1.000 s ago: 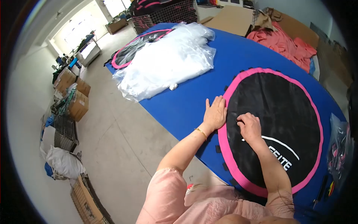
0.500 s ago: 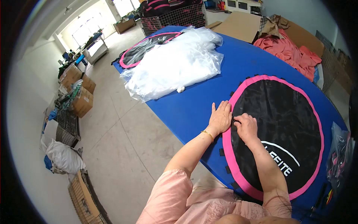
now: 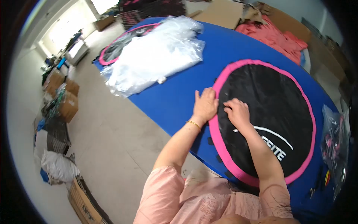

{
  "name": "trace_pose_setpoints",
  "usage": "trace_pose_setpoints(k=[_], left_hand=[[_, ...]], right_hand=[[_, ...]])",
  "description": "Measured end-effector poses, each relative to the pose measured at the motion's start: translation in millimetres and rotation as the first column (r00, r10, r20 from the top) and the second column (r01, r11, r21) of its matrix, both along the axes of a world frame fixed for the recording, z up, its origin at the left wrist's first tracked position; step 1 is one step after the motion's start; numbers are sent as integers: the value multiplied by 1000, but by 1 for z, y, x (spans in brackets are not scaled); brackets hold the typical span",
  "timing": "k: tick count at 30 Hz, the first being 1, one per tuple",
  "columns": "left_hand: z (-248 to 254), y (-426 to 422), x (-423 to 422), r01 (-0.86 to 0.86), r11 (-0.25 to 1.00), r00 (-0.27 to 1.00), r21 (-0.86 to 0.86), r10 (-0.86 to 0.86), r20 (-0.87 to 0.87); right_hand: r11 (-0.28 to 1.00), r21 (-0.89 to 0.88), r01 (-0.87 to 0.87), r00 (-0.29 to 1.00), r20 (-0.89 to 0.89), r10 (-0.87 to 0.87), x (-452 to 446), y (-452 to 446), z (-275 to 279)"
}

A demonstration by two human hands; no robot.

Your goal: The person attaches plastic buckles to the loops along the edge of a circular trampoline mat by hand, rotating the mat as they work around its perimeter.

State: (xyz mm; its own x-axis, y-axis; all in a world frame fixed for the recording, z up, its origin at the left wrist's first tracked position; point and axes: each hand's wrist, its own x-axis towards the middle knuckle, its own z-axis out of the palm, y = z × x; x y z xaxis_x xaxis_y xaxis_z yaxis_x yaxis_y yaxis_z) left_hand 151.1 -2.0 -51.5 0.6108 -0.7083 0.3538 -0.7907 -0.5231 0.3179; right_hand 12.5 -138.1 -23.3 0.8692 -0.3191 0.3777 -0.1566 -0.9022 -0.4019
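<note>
A round black fabric trampoline mat (image 3: 268, 93) with a pink border, white lettering and dark tabs along its edge lies flat before me. My left hand (image 3: 206, 106), with a gold bracelet at the wrist, rests on the pink border at the mat's left side, fingers stretched out. Just right of it, my right hand (image 3: 238, 112) is over the black fabric beside the border. Its fingers are curled in with thumb and forefinger together; whatever they pinch is too small to make out.
Under the mat is a blue-covered table (image 3: 179, 93). Clear plastic bags (image 3: 156, 56) are heaped at its far left, partly over another pink-edged mat (image 3: 112, 52). A plastic bag of parts (image 3: 333, 138) lies at the right. Coral cloth (image 3: 268, 39) and cardboard (image 3: 220, 14) stand beyond.
The camera view has turned, so the table and mat sit farther left and higher. Both hands stay at the mat's left border, with a slightly wider gap between them.
</note>
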Motion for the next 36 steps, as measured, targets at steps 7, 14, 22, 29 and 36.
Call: trace_pose_setpoints(k=[7, 14, 22, 29, 36], left_hand=[[-4, 1, -2, -10, 999, 1000, -37, 11, 29], [-20, -4, 7, 16, 988, 983, -155, 13, 184], [-30, -1, 20, 5, 996, 991, -86, 7, 135], [-33, -5, 32, 9, 1000, 993, -20, -7, 121], [-26, -2, 30, 17, 1000, 997, 4, -18, 79]], right_hand=[[997, 27, 68, 998, 5, -68, 5, -10, -1], [996, -86, -28, 998, -54, 23, 3, -7, 3], [998, 10, -58, 987, -146, 59, -17, 14, 16], [978, -13, -207, 975, -86, 205, -38, 22, 5], [971, 59, -233, 963, -124, 239, -52, 31, 13]])
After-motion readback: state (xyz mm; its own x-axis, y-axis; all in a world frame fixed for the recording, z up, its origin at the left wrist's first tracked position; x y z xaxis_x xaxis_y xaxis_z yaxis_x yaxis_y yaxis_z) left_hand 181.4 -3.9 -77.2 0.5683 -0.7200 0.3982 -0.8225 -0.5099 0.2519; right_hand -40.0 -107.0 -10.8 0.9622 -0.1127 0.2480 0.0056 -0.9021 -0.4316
